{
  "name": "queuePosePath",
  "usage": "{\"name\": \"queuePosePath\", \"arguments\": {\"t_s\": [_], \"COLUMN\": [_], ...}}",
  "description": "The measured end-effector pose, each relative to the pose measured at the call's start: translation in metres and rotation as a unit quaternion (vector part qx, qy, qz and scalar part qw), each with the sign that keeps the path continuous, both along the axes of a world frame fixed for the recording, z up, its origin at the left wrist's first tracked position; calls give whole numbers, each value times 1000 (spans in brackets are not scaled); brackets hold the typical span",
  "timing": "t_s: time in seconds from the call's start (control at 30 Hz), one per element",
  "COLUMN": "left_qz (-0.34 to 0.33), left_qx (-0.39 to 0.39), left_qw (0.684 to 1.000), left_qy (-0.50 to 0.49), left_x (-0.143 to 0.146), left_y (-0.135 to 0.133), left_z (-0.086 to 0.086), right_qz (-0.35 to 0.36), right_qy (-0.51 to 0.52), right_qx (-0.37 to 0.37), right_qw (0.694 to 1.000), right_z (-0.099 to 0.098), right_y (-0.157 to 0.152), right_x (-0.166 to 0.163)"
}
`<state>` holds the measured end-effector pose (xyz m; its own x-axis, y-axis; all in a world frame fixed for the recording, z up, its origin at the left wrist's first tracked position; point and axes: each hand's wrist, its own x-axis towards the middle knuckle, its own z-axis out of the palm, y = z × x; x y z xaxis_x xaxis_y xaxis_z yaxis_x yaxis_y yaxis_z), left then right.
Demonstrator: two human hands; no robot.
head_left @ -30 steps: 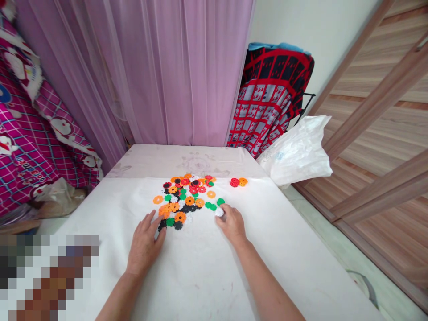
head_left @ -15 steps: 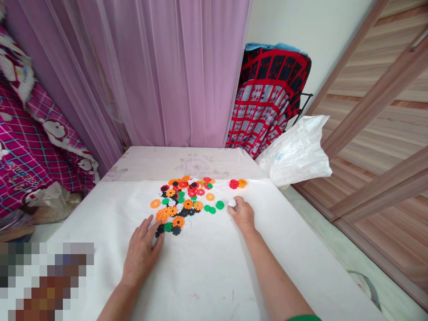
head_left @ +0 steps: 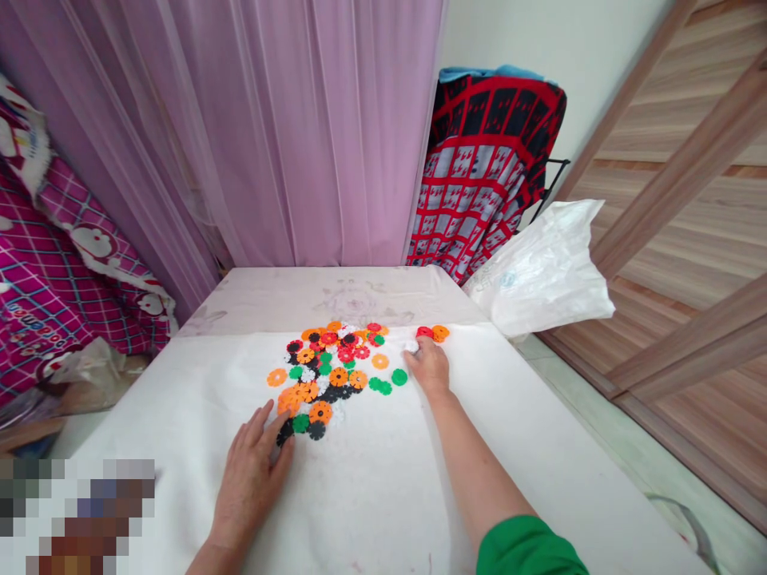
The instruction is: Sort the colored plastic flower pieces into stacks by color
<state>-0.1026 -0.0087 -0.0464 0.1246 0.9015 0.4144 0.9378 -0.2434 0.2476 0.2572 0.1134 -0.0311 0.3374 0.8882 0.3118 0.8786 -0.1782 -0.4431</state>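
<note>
A heap of flat plastic flower discs [head_left: 328, 369] in orange, red, green, black and white lies on the white-covered table [head_left: 383, 487]. My right hand [head_left: 427, 366] reaches far out, pinching a white disc [head_left: 411, 347] right beside a separate red disc [head_left: 424, 332] and orange disc [head_left: 441, 332]. My left hand [head_left: 250, 475] lies flat, fingers apart, with its fingertips touching the black discs [head_left: 286, 431] at the heap's near edge.
A crumpled white plastic bag [head_left: 542, 271] hangs off the table's right far corner. A red and black patterned cloth [head_left: 488, 152] drapes over a rack behind. Purple curtains [head_left: 288, 128] hang at the back; pink bedding [head_left: 65, 279] lies left.
My right hand picked a white disc from the heap's right side and carried it away to the far right, up to the red and orange pair. My left hand stayed put.
</note>
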Motion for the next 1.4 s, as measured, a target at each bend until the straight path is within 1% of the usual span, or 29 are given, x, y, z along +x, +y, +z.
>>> {"name": "queuePosePath", "arguments": {"t_s": [0.07, 0.13, 0.2, 0.33, 0.5, 0.73, 0.97, 1.17, 1.23, 1.33, 1.4], "left_qz": [-3, -6, -8, -9, -10, -13, -14, -11, -13, -13, -11], "left_qx": [6, 9, 10, 10, 15, 11, 14, 7, 2, -5, -7], "left_qw": [1000, 1000, 1000, 1000, 1000, 1000, 1000, 1000, 1000, 1000, 1000], "left_qy": [0, 2, 5, 9, 11, 15, 18, 14, 10, 3, -1], "left_x": [-1, -1, -2, -2, -2, -2, -2, -1, -1, -1, 0], "left_y": [1, 1, 2, 2, 2, 2, 1, 0, 0, 0, 0], "left_z": [-1, -1, -2, -2, -4, -3, 0, 1, 1, 2, 2], "right_qz": [11, 11, 10, 30, 33, 36, 17, 9, 33, 92, 102], "right_qy": [17, 13, -19, -80, -97, -103, -111, -111, -112, -116, -119], "right_qx": [33, 45, 25, -36, -70, -84, -107, -103, -95, -83, -82], "right_qw": [999, 999, 999, 996, 992, 990, 988, 988, 989, 985, 984], "right_z": [-6, -10, -9, 4, 14, 17, 20, 19, 18, 18, 18], "right_y": [-6, -15, -23, -31, -29, -29, -20, -17, -18, -20, -20], "right_x": [3, 5, 5, -2, -7, -8, -11, -11, -10, -10, -10]}}
